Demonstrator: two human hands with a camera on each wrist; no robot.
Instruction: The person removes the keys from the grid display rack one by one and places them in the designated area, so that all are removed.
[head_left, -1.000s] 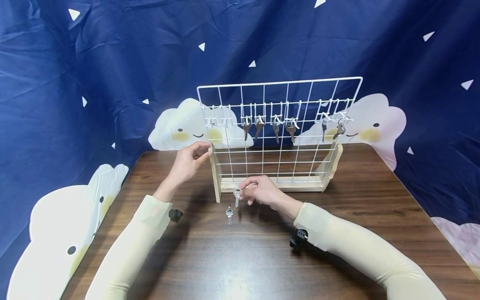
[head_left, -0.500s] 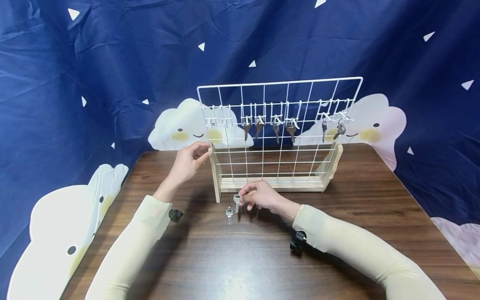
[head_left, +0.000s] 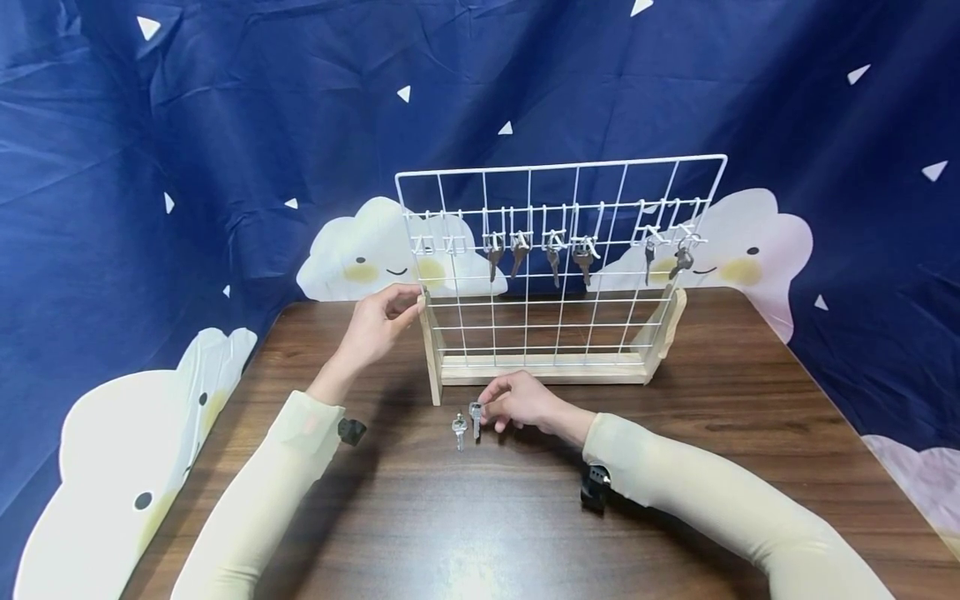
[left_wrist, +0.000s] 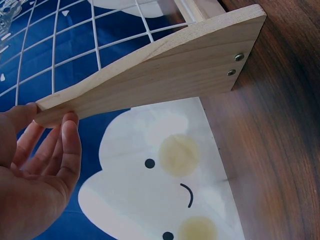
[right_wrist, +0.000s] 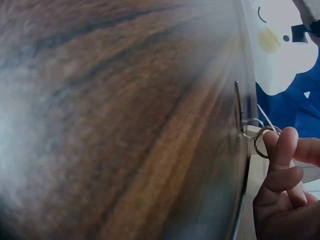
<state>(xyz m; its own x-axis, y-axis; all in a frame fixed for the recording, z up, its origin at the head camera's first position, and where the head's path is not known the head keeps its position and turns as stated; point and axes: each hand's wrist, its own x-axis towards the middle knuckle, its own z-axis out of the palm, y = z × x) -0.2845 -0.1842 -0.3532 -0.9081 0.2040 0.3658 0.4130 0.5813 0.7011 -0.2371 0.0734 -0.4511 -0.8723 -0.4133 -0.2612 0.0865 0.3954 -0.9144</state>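
Observation:
My left hand holds the top of the left wooden side support of a white wire grid rack; thumb and fingers lie on either side of the wood. In front of the rack's base, my right hand pinches the ring of a silver key, which hangs low near the table. Just left of it another silver key with a ring rests on the table. In the right wrist view, both rings appear close together; whether the pinched key touches the table I cannot tell.
Several keys hang from white hooks across the grid's middle and right. Two hooks at the grid's left end bear no keys. The brown wood-grain table reaches back to a blue cloth with white clouds.
My right hand has come down and slightly toward me, lowering the pinched key from near the rack's base to beside the other key. The left hand has stayed on the support.

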